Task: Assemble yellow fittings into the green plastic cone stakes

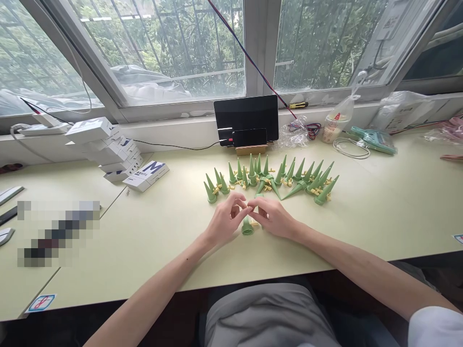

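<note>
My left hand and my right hand meet fingertip to fingertip in the middle of the table. Both are closed in a pinch, and whatever sits between the fingers is too small and covered to make out. Just below the fingertips is a green plant watering spike, its round open end facing me and its upper part hidden by my hands. A yellow valve piece shows beside it. Behind my hands, several green watering spikes with yellow valves stand in a loose arc, a few lying on their sides.
A tablet leans by the window with a phone before it. White boxes are stacked at left, with another box beside them. A bagged cup, a white cable and a teal pouch lie back right.
</note>
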### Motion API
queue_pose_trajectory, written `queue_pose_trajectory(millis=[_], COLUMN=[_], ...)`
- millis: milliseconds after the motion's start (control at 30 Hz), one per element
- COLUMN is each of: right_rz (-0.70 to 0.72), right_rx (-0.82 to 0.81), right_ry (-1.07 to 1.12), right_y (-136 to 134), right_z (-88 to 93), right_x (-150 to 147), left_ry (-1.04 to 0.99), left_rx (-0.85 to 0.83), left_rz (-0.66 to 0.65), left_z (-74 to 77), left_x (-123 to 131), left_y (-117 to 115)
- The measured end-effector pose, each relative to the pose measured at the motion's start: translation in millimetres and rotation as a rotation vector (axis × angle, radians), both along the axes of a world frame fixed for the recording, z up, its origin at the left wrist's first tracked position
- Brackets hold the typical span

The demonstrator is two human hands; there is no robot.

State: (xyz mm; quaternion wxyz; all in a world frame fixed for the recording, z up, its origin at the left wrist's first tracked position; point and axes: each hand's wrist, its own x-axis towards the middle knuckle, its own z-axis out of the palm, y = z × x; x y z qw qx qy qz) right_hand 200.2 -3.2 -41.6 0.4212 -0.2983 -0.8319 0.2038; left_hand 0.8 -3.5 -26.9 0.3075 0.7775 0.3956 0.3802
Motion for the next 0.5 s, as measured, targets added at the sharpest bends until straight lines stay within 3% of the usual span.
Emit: queue_pose_trajectory(millis=[300, 500], right_rz=[0.017, -0.059], right_rx=[-0.01, -0.018], right_ry=[0.009, 0.002], right_y=[0.3, 0.5], right_z=[-2.5, -2.5], right_x=[-0.2, -0.7], left_ry=[0.059, 0.063], left_rx=[0.057, 0.094], left_rz=[-0.011, -0.009], left_z=[4.4, 2.5], left_x=[3.3, 2.2], left_y=[-3.9, -3.7])
